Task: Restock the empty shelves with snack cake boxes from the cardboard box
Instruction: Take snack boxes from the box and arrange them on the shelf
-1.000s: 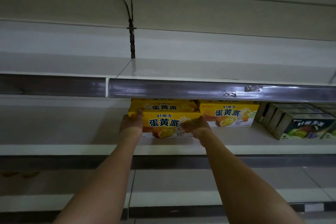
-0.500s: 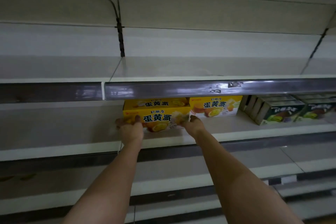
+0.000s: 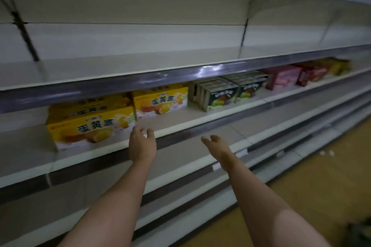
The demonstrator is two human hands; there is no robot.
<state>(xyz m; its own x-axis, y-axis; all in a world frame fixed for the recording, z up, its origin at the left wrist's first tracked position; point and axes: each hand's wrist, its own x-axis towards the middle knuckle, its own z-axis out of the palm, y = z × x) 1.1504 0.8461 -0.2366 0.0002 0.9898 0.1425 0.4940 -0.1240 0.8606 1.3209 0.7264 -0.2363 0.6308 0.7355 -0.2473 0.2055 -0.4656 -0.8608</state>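
A yellow snack cake box stands at the front of the middle shelf, with more yellow boxes stacked behind it and another yellow box to its right. My left hand hovers just right of the front box, fingers loosely curled and holding nothing. My right hand is farther right, in front of the shelf edge, also holding nothing. The cardboard box is out of view.
Green boxes sit right of the yellow ones, then pink boxes and red boxes farther along. The upper shelf and lower shelves hold nothing. Tan floor runs along the right.
Both hands have let go of the front yellow box and pulled back off the shelf. The view has swung to the right, showing more of the aisle.
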